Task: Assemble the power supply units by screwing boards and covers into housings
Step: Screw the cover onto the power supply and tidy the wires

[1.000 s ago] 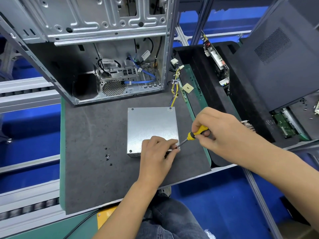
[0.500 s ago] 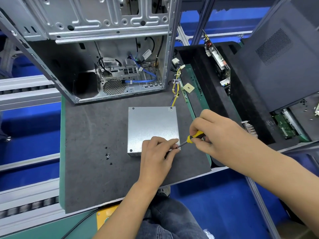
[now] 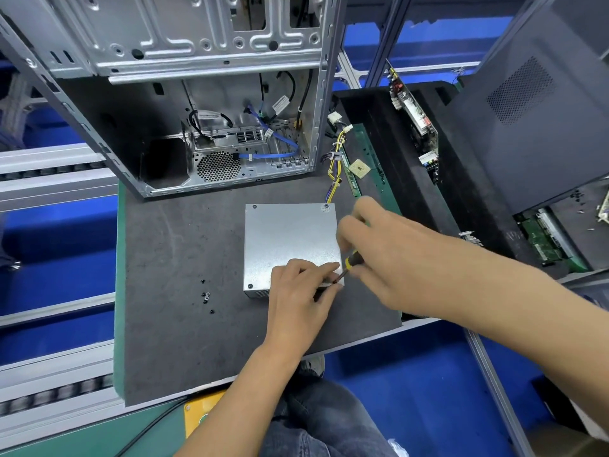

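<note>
A silver power supply unit (image 3: 290, 239) lies flat on the dark mat (image 3: 171, 291), with its yellow and black wires (image 3: 336, 166) running off its far right corner. My left hand (image 3: 301, 291) rests on the unit's near right corner, fingertips pinching the shaft of a screwdriver (image 3: 347, 263) at its tip. My right hand (image 3: 392, 255) grips the yellow and black handle, angled down toward that corner. The screw under the tip is hidden by my fingers.
Several loose black screws (image 3: 206, 296) lie on the mat left of the unit. An open metal computer case (image 3: 204, 94) stands behind it. Black foam trays with circuit boards (image 3: 415, 120) and a dark case panel (image 3: 534, 103) sit to the right.
My right hand has moved left and closer over the unit, covering more of the screwdriver handle. My left hand stays on the near right corner.
</note>
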Tool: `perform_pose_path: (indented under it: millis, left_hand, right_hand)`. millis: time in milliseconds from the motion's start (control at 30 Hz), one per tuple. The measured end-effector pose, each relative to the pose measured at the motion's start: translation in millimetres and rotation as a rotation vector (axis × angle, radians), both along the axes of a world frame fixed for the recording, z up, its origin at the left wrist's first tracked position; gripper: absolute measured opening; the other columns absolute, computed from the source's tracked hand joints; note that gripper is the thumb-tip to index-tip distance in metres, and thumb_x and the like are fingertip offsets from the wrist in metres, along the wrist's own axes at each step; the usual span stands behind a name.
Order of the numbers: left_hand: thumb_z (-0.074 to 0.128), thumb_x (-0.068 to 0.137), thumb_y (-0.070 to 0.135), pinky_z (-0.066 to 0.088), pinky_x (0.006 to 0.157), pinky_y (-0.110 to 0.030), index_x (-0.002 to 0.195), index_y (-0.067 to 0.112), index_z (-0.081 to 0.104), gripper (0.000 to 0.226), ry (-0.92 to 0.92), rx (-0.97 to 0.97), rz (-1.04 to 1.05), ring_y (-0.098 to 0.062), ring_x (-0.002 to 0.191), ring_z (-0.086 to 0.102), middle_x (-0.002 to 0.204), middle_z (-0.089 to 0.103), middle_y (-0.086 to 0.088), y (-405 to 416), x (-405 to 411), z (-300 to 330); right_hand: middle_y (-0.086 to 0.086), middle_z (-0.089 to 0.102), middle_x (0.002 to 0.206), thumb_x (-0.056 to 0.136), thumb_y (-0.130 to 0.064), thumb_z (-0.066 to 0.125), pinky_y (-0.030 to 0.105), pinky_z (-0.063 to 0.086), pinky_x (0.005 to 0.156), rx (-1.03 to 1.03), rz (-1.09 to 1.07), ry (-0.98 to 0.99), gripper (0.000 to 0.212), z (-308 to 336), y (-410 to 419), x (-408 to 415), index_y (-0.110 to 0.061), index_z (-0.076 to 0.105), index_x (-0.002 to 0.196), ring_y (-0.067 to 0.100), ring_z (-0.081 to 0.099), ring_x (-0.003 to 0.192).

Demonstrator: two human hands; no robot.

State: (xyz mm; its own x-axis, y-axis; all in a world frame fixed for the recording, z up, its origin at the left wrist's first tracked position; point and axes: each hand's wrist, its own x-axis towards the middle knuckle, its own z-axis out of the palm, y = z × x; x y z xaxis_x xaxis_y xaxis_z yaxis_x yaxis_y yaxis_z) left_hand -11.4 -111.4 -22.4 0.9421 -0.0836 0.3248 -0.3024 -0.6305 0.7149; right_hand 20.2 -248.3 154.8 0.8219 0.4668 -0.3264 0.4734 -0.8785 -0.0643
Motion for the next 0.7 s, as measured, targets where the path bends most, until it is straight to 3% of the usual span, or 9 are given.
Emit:
perform_pose_path:
  millis: [67,167,233,333,467,567,633,700]
  left_hand:
    - [0.085,0.072,0.016,0.033,0.080,-0.028,0.097,0.020,0.076,0.027,0.011,0.011,-0.007,-0.010,0.085,0.052,0.078,0.062,0.010,-0.2,0.8,0.8]
    - [0.085,0.071,0.016,0.032,0.079,-0.028,0.092,0.023,0.074,0.025,0.007,-0.011,-0.012,-0.011,0.082,0.052,0.075,0.059,0.010,-1.0,1.4,2.9]
    - [0.084,0.074,0.018,0.032,0.079,-0.027,0.093,0.023,0.075,0.022,0.010,0.003,-0.012,-0.011,0.083,0.052,0.075,0.059,0.011,-1.2,1.5,3.2]
    - [0.086,0.072,0.017,0.032,0.079,-0.028,0.095,0.021,0.076,0.026,0.009,0.011,-0.019,-0.010,0.084,0.052,0.077,0.062,0.013,-0.7,1.6,2.3]
    - [0.085,0.072,0.018,0.034,0.079,-0.030,0.093,0.021,0.074,0.024,-0.019,0.008,-0.030,-0.011,0.083,0.051,0.076,0.061,0.014,0.2,2.4,3.6]
    - [0.084,0.074,0.018,0.036,0.079,-0.033,0.093,0.020,0.075,0.022,-0.014,0.022,-0.030,-0.012,0.084,0.053,0.076,0.063,0.015,-0.1,2.1,2.7]
    - [0.085,0.073,0.017,0.035,0.078,-0.032,0.094,0.021,0.075,0.023,-0.011,0.026,-0.021,-0.013,0.083,0.053,0.076,0.063,0.014,-0.6,2.4,2.4]
    - [0.084,0.073,0.017,0.033,0.078,-0.030,0.093,0.021,0.075,0.022,-0.013,0.017,-0.022,-0.013,0.083,0.053,0.075,0.061,0.012,-0.2,2.1,2.2]
  right_hand:
    - [-0.001,0.036,0.098,0.099,-0.023,0.053,0.038,0.050,0.069,-0.102,0.005,-0.020,0.011,-1.9,2.8,1.9,-0.019,0.044,0.104,0.025,0.054,0.077]
    - [-0.002,0.035,0.078,0.101,-0.043,0.048,0.036,0.041,0.060,-0.200,-0.038,-0.065,0.024,0.4,3.9,1.6,-0.019,0.045,0.102,0.028,0.048,0.069]
    - [0.000,0.041,0.092,0.099,-0.039,0.052,0.036,0.047,0.066,-0.096,0.009,-0.013,0.023,2.7,-0.1,0.2,-0.020,0.039,0.103,0.026,0.052,0.078]
    - [0.000,0.035,0.103,0.100,-0.022,0.048,0.036,0.051,0.074,-0.175,0.087,-0.005,0.009,-2.5,0.7,-1.4,-0.018,0.042,0.106,0.024,0.054,0.083]
    - [0.001,0.041,0.098,0.103,-0.043,0.040,0.035,0.046,0.068,-0.187,0.002,-0.020,0.026,1.6,-2.2,0.3,-0.017,0.040,0.111,0.030,0.059,0.081]
    - [0.003,0.037,0.108,0.095,-0.015,0.050,0.037,0.050,0.072,-0.135,0.079,0.046,0.016,5.4,-7.3,-0.5,-0.017,0.040,0.108,0.021,0.051,0.074]
    - [0.000,0.040,0.098,0.103,-0.029,0.044,0.037,0.050,0.069,-0.218,0.039,-0.028,0.015,5.2,-3.8,0.3,-0.018,0.036,0.100,0.025,0.053,0.075]
    - [-0.001,0.041,0.087,0.104,-0.050,0.029,0.036,0.043,0.063,-0.249,0.019,-0.075,0.033,4.3,-2.4,-1.5,-0.019,0.032,0.094,0.028,0.054,0.077]
